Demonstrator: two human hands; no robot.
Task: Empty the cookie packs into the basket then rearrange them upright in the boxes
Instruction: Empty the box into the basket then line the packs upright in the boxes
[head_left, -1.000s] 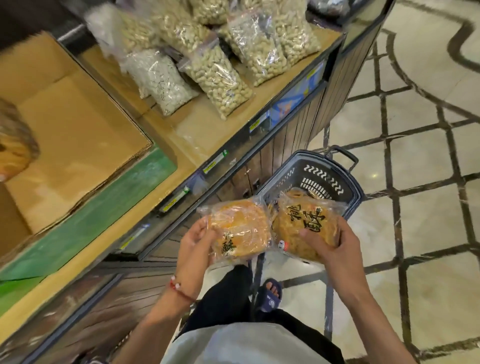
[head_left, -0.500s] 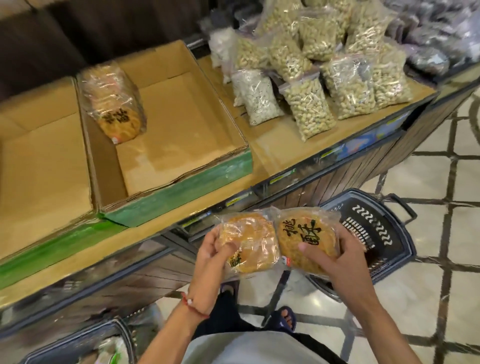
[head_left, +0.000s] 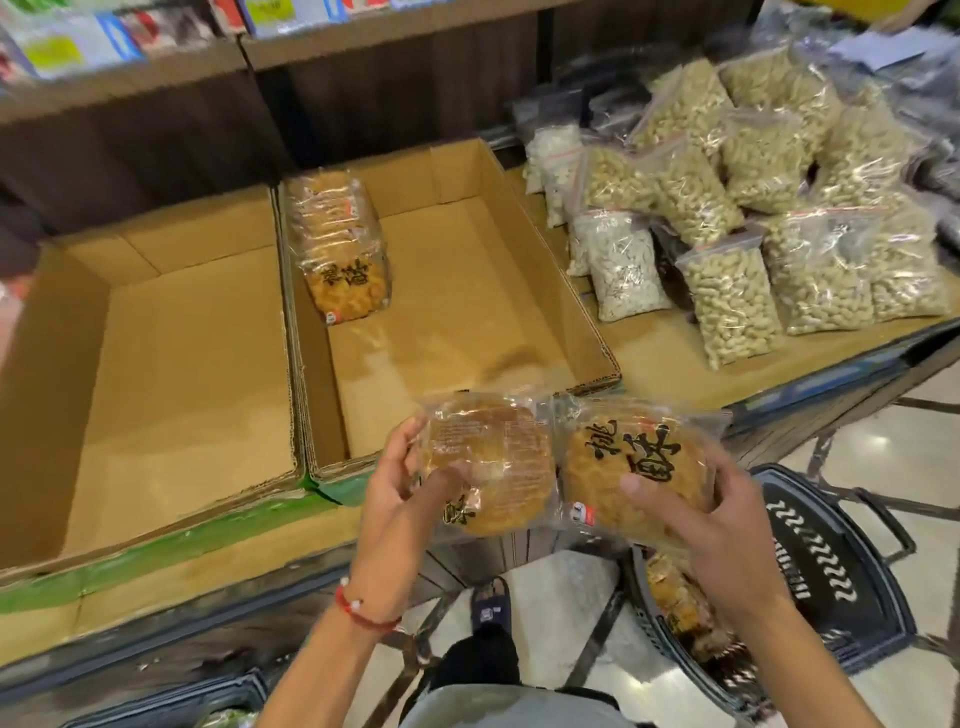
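Note:
My left hand (head_left: 400, 488) grips a clear cookie pack (head_left: 498, 457) with its printed back side up. My right hand (head_left: 711, 530) grips a second cookie pack (head_left: 623, 467) showing black characters. Both packs are held side by side just in front of the near edge of the right cardboard box (head_left: 561, 291). Inside that box a row of cookie packs (head_left: 340, 244) stands upright against the left wall. The left cardboard box (head_left: 156, 358) holds nothing. The dark plastic basket (head_left: 831, 561) stands on the floor at the lower right, with more cookie packs (head_left: 680, 608) inside it.
Clear bags of peanuts and white seeds (head_left: 737, 218) are piled on the shelf right of the boxes. Above is a dark shelf with coloured packages (head_left: 78, 47). Another basket rim (head_left: 171, 701) shows at the lower left. My foot (head_left: 488, 608) is on the tiled floor.
My view has swung left and up from the basket to the boxes. Both hands have carried the two packs up from the basket to the right box's front edge.

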